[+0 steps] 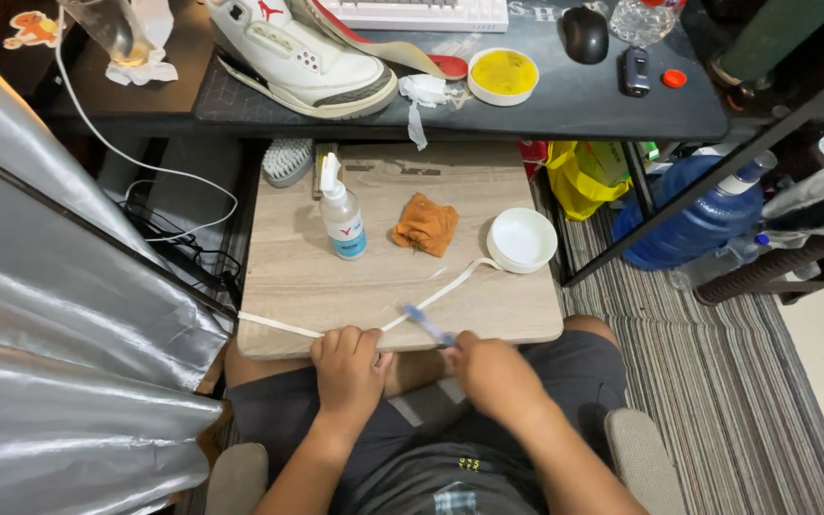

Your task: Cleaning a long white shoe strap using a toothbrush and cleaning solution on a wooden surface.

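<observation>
- White shoelace (431, 296) is pinned on the wooden board (298, 277) at 6 o'clock by the left hand (348, 367), fingers pressed together.
- A toothbrush (428, 325) is pinched in the right hand (493, 372).
- The white bowl (522, 240) at 2 o'clock could be tipped if the lace is tugged.

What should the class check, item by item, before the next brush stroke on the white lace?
1. Left hand pins the white lace on the wooden board: ok.
2. Right hand grips the small brush: ok.
3. Bristles touching the lace: cannot tell.
4. Spray bottle upright, within reach: ok.
5. White bowl holds liquid: cannot tell.
6. Orange cloth nearby: ok.
</observation>
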